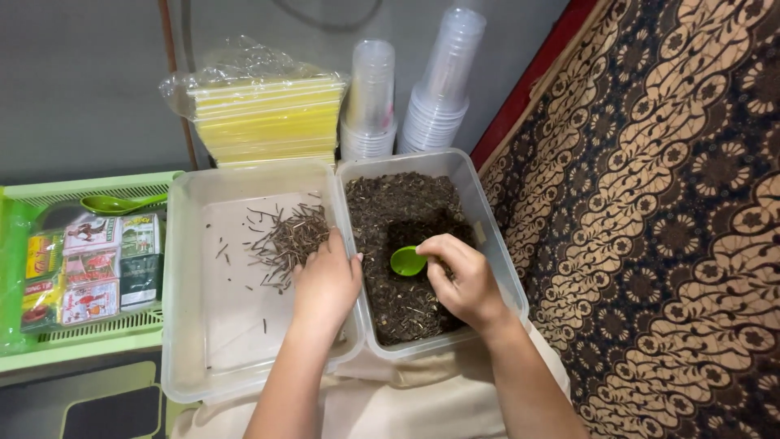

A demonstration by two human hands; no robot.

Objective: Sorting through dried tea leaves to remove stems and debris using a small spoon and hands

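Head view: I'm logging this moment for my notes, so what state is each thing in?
Right tub: open, filled with dark loose leaves.
Left tub: open, few thin stalks inside.
Green scoop: held in right hand, over the leaves.
Left hand: resting on the stalks.
Clear cups: nested in two stacks.
Green basket: holding packets, a spoon.

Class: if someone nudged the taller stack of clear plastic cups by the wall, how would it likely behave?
The taller stack of clear cups already leans, so it would probably tip easily. Thin clear plastic suggests it is light and slides readily.
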